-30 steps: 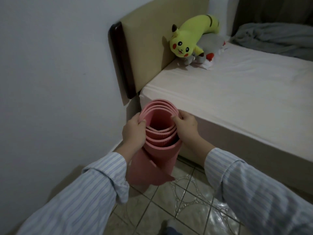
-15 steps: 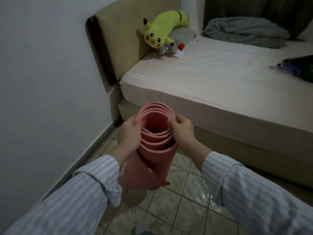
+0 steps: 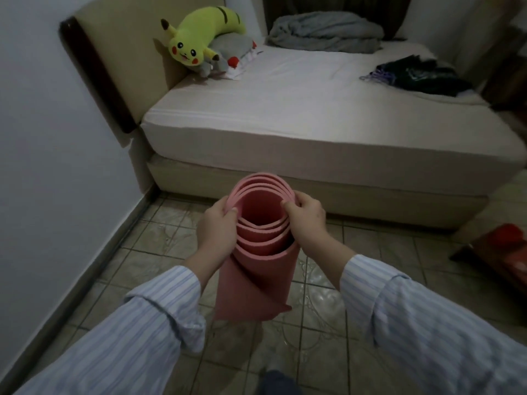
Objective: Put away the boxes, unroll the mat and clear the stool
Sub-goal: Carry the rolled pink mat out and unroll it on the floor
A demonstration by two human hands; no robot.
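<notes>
A rolled pink mat [image 3: 256, 269] stands upright in front of me above the tiled floor, its open spiral end facing up. My left hand [image 3: 218, 228] grips the left side of the roll's top edge, thumb hooked over the layers. My right hand [image 3: 306, 219] grips the right side of the top edge the same way. The mat's loose outer flap hangs at the bottom. At the right edge of the view sits a dark wooden stool [image 3: 496, 260] with a red thing on it, partly cut off.
A bed [image 3: 313, 115] fills the space ahead, with a yellow plush toy [image 3: 196, 38], a grey blanket [image 3: 325, 31] and dark clothes [image 3: 419, 75] on it. A white wall [image 3: 51, 166] runs along the left. Tiled floor [image 3: 159, 243] lies between wall, bed and me.
The view has swung right and pulled back from the corner, so more of the bed and the stool now show. Both hands keep the same grip on the mat's top edge.
</notes>
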